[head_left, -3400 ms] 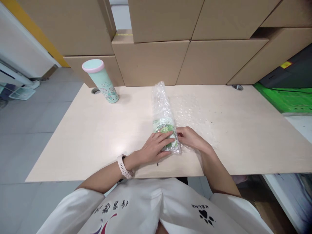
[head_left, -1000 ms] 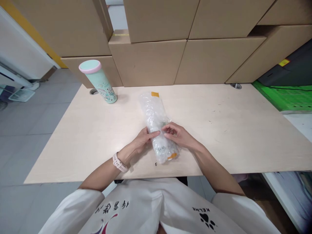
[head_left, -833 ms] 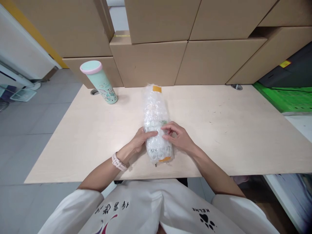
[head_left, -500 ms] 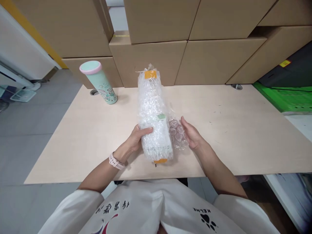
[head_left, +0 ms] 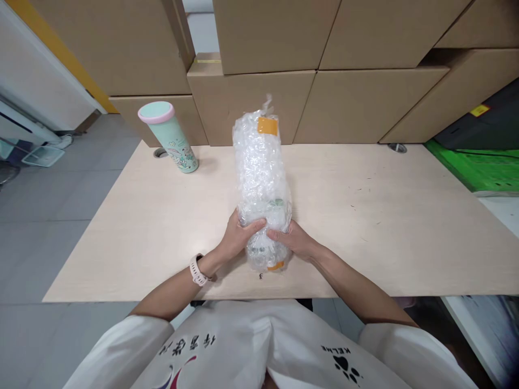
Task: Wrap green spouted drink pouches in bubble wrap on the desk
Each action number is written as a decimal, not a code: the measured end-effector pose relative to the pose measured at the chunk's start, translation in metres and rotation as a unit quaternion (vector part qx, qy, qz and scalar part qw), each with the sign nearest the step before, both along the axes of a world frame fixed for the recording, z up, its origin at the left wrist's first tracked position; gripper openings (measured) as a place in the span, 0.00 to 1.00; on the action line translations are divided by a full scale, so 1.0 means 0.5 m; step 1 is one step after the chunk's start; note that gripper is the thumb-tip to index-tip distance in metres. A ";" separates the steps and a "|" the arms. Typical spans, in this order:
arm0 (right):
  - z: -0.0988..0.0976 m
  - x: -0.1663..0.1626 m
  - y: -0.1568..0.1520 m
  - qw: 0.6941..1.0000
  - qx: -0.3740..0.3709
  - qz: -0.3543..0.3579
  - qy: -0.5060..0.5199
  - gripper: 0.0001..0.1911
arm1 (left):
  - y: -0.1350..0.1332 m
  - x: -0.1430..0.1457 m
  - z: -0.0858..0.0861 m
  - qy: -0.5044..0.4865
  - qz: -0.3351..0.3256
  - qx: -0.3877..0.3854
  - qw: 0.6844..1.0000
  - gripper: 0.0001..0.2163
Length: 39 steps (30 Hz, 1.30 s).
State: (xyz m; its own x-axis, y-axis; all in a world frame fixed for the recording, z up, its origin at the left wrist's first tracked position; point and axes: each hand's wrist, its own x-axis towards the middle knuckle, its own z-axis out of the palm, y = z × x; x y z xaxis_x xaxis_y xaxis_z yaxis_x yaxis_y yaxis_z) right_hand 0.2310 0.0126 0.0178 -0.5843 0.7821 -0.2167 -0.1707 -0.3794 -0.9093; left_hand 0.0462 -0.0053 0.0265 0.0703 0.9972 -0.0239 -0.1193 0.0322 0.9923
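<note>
A tall roll of bubble wrap (head_left: 261, 173) with something green and white inside stands tilted up off the pale wooden table (head_left: 365, 232). Orange tape pieces mark its top and bottom ends. My left hand (head_left: 237, 237) grips its lower part from the left, thumb across the front. From the right, my right hand (head_left: 294, 242) clasps the same lower part, fingers wrapped round it. Both hands touch near the middle of the bundle.
A mint-green tumbler (head_left: 170, 136) with a pink rim stands at the table's back left, next to a cable hole. Stacked cardboard boxes (head_left: 284, 65) line the far edge. A green crate (head_left: 478, 167) sits to the right.
The bundle lay flat while I rolled the wrap shut; it has since been lifted upright. My right hand let go of the loose flap and closed round the lower end.
</note>
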 end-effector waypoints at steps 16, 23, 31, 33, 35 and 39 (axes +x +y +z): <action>0.031 0.052 0.012 0.993 0.059 0.091 -0.050 0.25 | 0.074 -0.102 0.000 0.499 0.041 0.358 0.788 0.31; 0.028 0.051 -0.001 0.990 0.115 0.052 -0.056 0.18 | 0.047 -0.090 0.041 0.233 -0.120 0.208 0.942 0.26; 0.027 0.016 -0.018 0.960 0.144 -0.221 -0.099 0.27 | 0.019 -0.041 0.026 -0.126 -0.207 -0.043 0.969 0.37; 0.025 0.007 -0.019 0.941 0.172 -0.262 -0.128 0.28 | 0.009 -0.017 0.017 -0.121 -0.180 -0.046 0.975 0.39; 0.019 0.003 -0.017 0.930 0.188 -0.262 -0.175 0.26 | 0.001 0.003 0.012 -0.112 -0.134 -0.059 0.983 0.35; 0.010 0.013 -0.002 0.895 0.225 -0.255 -0.288 0.32 | 0.000 0.013 0.010 -0.092 -0.069 -0.074 0.991 0.28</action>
State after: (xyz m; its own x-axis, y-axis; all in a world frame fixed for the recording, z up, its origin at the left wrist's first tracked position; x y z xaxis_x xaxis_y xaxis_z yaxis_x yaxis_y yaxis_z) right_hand 0.2376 0.0114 0.0226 -0.0181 0.9992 0.0368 0.3286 0.0407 -0.9436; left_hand 0.0526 -0.0055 0.0314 0.2220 0.9646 -0.1423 -0.2825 0.2033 0.9375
